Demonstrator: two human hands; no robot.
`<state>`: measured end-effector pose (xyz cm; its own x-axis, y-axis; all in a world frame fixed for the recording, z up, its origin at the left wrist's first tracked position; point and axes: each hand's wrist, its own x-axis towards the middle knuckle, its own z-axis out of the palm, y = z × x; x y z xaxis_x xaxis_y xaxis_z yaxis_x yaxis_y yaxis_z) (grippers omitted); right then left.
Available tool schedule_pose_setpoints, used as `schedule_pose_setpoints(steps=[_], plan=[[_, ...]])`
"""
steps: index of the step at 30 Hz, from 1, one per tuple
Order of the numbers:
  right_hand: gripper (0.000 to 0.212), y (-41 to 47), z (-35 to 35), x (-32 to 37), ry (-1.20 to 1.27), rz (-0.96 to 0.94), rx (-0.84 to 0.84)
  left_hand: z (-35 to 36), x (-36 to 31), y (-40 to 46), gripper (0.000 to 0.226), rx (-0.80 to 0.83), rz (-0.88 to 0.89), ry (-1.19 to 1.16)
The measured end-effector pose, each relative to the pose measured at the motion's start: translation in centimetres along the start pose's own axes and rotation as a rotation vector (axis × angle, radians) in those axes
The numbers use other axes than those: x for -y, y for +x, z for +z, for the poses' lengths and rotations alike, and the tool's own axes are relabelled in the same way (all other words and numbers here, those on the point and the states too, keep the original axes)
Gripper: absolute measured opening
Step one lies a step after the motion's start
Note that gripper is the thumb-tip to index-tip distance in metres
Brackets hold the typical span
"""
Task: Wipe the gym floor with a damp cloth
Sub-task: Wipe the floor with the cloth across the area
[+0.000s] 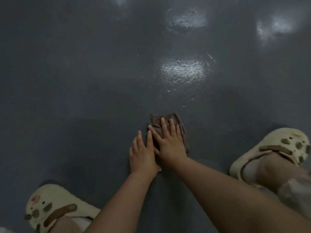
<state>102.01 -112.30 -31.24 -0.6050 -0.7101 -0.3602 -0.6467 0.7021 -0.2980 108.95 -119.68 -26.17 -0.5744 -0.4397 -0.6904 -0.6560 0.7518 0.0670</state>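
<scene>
Head view looks straight down at a dark grey floor [84,81], the person crouched over it. At the lower left a cream slipper [55,206] stands on the floor. Right of it the left hand [143,155] lies flat, fingers [139,137] straight and narrowly spread; it rests mostly on bare floor, with its inner edge touching the brown cloth [175,118]. The right hand [170,143] overlaps the left at the thumb side and presses flat on the cloth, its fingers [163,125] straight and slightly fanned, gripping nothing. The cloth lies folded on the floor between the two feet, just short of a shiny patch [183,71] further ahead. At the far right stands the other slipper [272,148].

The wiping stroke itself seems to be in hand: both palms bear down on the cloth. The next move probably calls for a steady push forward with even pressure, so that the cloth slides and does not bunch under the palms.

No containers show in this view; no bucket or basin is visible.
</scene>
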Motion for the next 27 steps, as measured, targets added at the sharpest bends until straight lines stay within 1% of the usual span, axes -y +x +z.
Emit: schedule_pose_setpoints(steps=[3, 5, 7, 10, 12, 14, 16, 18, 20, 23, 25, 27], plan=[[0.072, 0.3, -0.2, -1.4, -0.066, -0.067, 0.068, 0.3, -1.7, 0.1, 0.123, -0.007, -0.033, -0.02], [0.068, 0.3, -1.1, -2.6, -0.055, -0.121, 0.057, 0.6, -2.3, 0.1, 0.122, -0.005, -0.031, -0.008], [0.061, 0.3, -1.6, -4.8, -0.131, -0.141, 0.031, 0.6, -2.7, 0.0, 0.122, -0.004, 0.007, 0.057], [0.058, -0.2, -2.2, -9.7, -0.133, 0.036, -0.057, 0.6, -3.2, 0.3, 0.124, 0.007, 0.048, 0.107], [0.058, -1.0, -2.7, -12.9, -0.113, 0.232, -0.121, 0.7, -3.5, 0.4, 0.122, 0.009, 0.052, 0.122], [0.054, -1.1, -3.4, -14.5, -0.045, 0.463, -0.113, 0.8, -3.7, 0.4, 0.121, -0.006, 0.038, 0.124], [0.053, -0.3, -3.9, -13.8, 0.023, 0.613, -0.126, 0.8, -3.6, 0.5, 0.118, -0.01, 0.047, 0.116], [0.052, 1.1, -4.0, -12.2, 0.078, 0.679, -0.151, 0.5, -3.4, 0.5, 0.111, -0.034, 0.05, 0.075], [0.052, 3.2, -4.3, -10.9, 0.119, 0.716, -0.178, -0.4, -3.0, 1.1, 0.103, -0.1, 0.052, 0.041], [0.054, 7.0, -5.4, -9.1, 0.117, 0.658, -0.15, -1.8, -1.5, 2.2, 0.103, -0.135, 0.003, 0.018], [0.055, 9.8, -6.1, -7.2, 0.105, 0.54, -0.099, -2.3, -0.6, 2.7, 0.11, -0.118, -0.079, 0.017], [0.057, 11.9, -6.2, -4.7, 0.068, 0.361, -0.052, -2.4, 0.0, 3.1, 0.116, -0.094, -0.153, 0.012]])
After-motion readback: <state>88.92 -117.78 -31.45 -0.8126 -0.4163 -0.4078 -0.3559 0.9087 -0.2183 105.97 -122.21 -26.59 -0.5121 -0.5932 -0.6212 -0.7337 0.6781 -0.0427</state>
